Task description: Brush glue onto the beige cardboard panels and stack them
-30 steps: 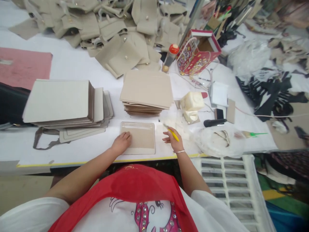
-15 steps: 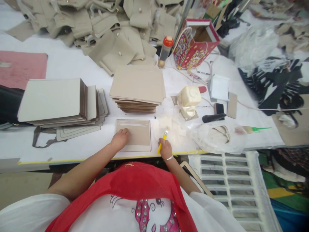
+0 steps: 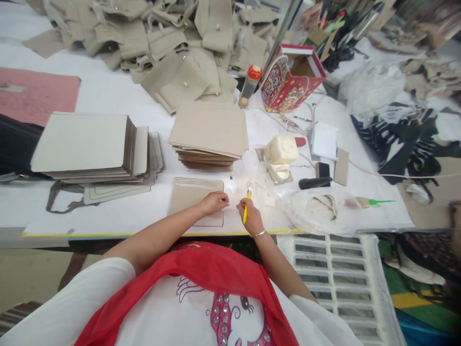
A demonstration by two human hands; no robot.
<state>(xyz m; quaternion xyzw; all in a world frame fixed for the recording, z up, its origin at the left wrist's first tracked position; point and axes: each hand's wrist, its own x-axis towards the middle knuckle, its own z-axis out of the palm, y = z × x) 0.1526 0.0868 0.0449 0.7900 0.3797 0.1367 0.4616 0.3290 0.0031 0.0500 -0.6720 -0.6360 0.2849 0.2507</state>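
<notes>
My right hand (image 3: 252,218) is closed around a small paintbrush (image 3: 247,206) with a yellow handle, its pale bristles pointing away from me. My left hand (image 3: 215,203) hovers over the right edge of a flat beige panel (image 3: 187,194) at the table's front. Its fingers are drawn together in a pinch; what they hold, if anything, is too small to make out. A whitish line runs across the panel's far side. Just behind lies a stack of beige panels (image 3: 209,127), and a pale patch of sheets (image 3: 264,194) is right of my hands.
To the left is a stack of grey-beige boards (image 3: 84,142). Beige leather-like pieces (image 3: 185,79) heap at the back. A cream-coloured container (image 3: 281,150), a red-capped bottle (image 3: 249,86), a red paper bag (image 3: 293,89) and a plastic bag (image 3: 320,209) stand or lie rightward.
My left hand has moved right, from the panel's left part to its right edge, near my right hand. The brush now points more straight away from me. The view has shifted slightly.
</notes>
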